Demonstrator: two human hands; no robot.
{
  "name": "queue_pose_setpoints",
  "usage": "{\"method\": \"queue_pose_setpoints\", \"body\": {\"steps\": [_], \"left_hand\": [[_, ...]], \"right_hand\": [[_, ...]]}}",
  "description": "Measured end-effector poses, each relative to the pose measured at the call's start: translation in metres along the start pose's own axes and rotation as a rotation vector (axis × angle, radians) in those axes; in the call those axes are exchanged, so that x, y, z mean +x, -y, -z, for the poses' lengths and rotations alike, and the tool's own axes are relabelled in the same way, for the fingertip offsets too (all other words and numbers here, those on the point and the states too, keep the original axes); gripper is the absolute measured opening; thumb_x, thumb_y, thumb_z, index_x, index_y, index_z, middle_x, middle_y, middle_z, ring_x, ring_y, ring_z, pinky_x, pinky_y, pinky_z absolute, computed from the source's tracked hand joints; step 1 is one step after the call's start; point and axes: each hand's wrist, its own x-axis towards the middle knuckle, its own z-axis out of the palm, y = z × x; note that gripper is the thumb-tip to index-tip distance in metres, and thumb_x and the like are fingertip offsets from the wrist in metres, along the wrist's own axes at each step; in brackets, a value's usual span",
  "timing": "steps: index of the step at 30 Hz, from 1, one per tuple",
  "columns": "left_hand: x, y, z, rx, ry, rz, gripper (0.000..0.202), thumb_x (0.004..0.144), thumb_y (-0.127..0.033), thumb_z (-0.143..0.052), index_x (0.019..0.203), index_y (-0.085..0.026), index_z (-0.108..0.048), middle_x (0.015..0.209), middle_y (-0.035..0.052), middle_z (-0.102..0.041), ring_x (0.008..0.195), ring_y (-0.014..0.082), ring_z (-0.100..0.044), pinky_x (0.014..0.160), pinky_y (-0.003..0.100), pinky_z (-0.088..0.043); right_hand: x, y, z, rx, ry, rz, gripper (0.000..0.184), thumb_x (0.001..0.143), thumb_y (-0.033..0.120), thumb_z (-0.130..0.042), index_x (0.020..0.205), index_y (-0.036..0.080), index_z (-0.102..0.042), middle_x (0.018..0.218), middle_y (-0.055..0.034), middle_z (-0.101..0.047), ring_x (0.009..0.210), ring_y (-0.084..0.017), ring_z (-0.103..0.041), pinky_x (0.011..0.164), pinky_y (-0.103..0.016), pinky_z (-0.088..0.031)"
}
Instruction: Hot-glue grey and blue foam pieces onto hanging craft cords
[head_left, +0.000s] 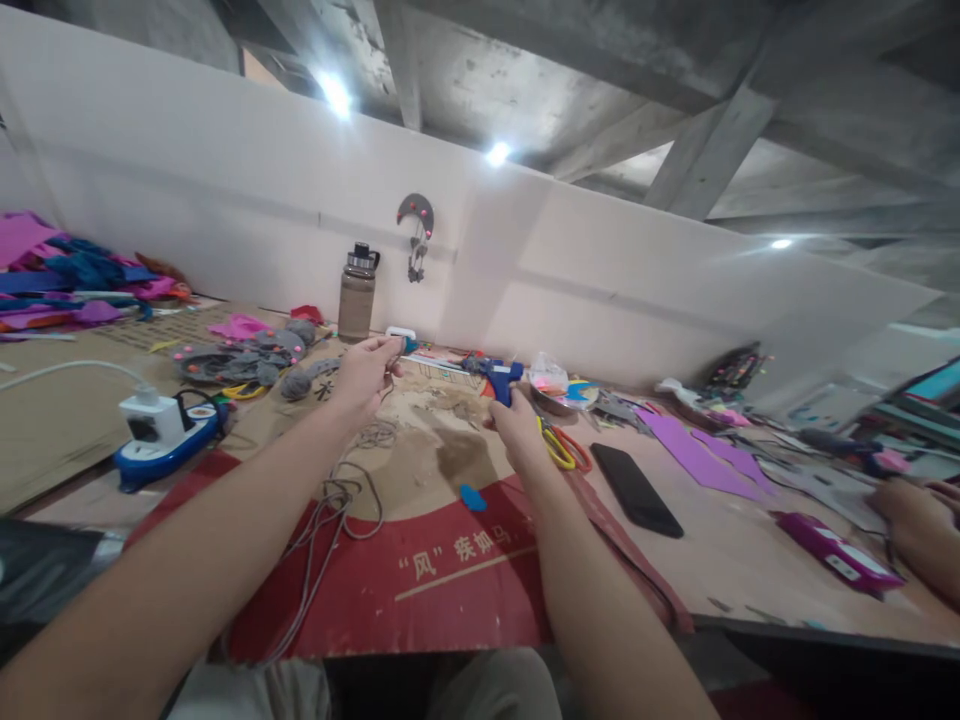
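My left hand [367, 372] reaches out over the cardboard-covered table [450, 450], fingers curled in a pinch on something small I cannot make out, near a teal piece. My right hand [516, 418] is closed around the handle of a blue glue gun [501, 376] standing on the table. Scissors with yellow and orange handles [562, 448] lie just right of that hand. A small blue foam scrap [472, 497] lies between my forearms. A grey cord [337, 500] runs under my left arm.
A black phone [636, 489] and purple foam sheets [697, 455] lie to the right. A power strip [161, 435] sits left, grey felt pieces [247, 362] and a water bottle [358, 292] behind. Another person's hand [919, 515] rests at the right edge near a magenta box [840, 552].
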Motion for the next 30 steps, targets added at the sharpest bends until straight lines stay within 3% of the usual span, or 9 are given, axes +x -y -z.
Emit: {"method": "queue_pose_setpoints", "body": {"steps": [3, 5, 9, 14, 24, 30], "left_hand": [[0.002, 0.002, 0.002, 0.015, -0.036, 0.016, 0.018, 0.065, -0.029, -0.068, 0.066, -0.016, -0.057, 0.054, -0.0029, -0.053, 0.039, 0.0034, -0.044, 0.032, 0.016, -0.014], [0.003, 0.004, 0.003, 0.020, -0.044, 0.018, 0.018, 0.064, -0.029, -0.069, 0.067, -0.015, -0.058, 0.055, -0.0020, -0.054, 0.040, 0.0038, -0.045, 0.032, 0.016, -0.014], [0.004, 0.007, 0.004, 0.034, -0.032, 0.023, 0.020, 0.059, -0.028, -0.070, 0.068, -0.014, -0.059, 0.059, -0.0011, -0.058, 0.041, 0.0039, -0.047, 0.032, 0.016, -0.012], [0.003, 0.006, 0.002, 0.069, -0.019, 0.030, 0.021, 0.056, -0.026, -0.071, 0.067, -0.013, -0.059, 0.059, -0.0017, -0.056, 0.040, 0.0034, -0.046, 0.031, 0.017, -0.012], [-0.007, 0.001, -0.005, 0.119, -0.016, -0.004, 0.013, 0.062, -0.023, -0.064, 0.065, -0.012, -0.057, 0.054, -0.0028, -0.050, 0.039, 0.0038, -0.044, 0.033, 0.017, -0.013], [-0.003, 0.007, -0.001, 0.203, 0.002, -0.072, 0.010, 0.065, -0.024, -0.063, 0.066, -0.015, -0.058, 0.048, -0.0011, -0.053, 0.037, 0.0056, -0.042, 0.035, 0.019, -0.016]], "right_hand": [[-0.012, 0.025, 0.003, 0.279, 0.041, 0.067, 0.039, 0.070, 0.022, -0.046, 0.110, 0.019, -0.047, 0.092, -0.0052, -0.064, 0.072, -0.015, -0.061, 0.059, -0.026, -0.050], [-0.021, 0.041, 0.005, 0.419, 0.111, 0.169, 0.037, 0.074, 0.023, -0.044, 0.111, 0.021, -0.045, 0.106, -0.0067, -0.061, 0.077, -0.015, -0.060, 0.061, -0.026, -0.050], [-0.036, 0.059, 0.009, 0.311, 0.175, 0.225, 0.026, 0.078, 0.025, -0.046, 0.103, 0.020, -0.051, 0.091, -0.0041, -0.063, 0.066, -0.014, -0.056, 0.062, -0.028, -0.046], [-0.041, 0.062, 0.009, 0.194, 0.181, 0.356, 0.019, 0.080, 0.023, -0.047, 0.098, 0.020, -0.054, 0.091, -0.0041, -0.062, 0.082, -0.018, -0.057, 0.077, -0.031, -0.043], [-0.040, 0.058, 0.004, 0.171, 0.179, 0.363, 0.019, 0.081, 0.024, -0.046, 0.098, 0.020, -0.052, 0.090, -0.0057, -0.061, 0.080, -0.021, -0.057, 0.075, -0.034, -0.043], [-0.041, 0.056, 0.002, 0.153, 0.172, 0.383, 0.019, 0.083, 0.023, -0.045, 0.100, 0.021, -0.051, 0.090, -0.0052, -0.061, 0.079, -0.021, -0.057, 0.075, -0.035, -0.044]]}}
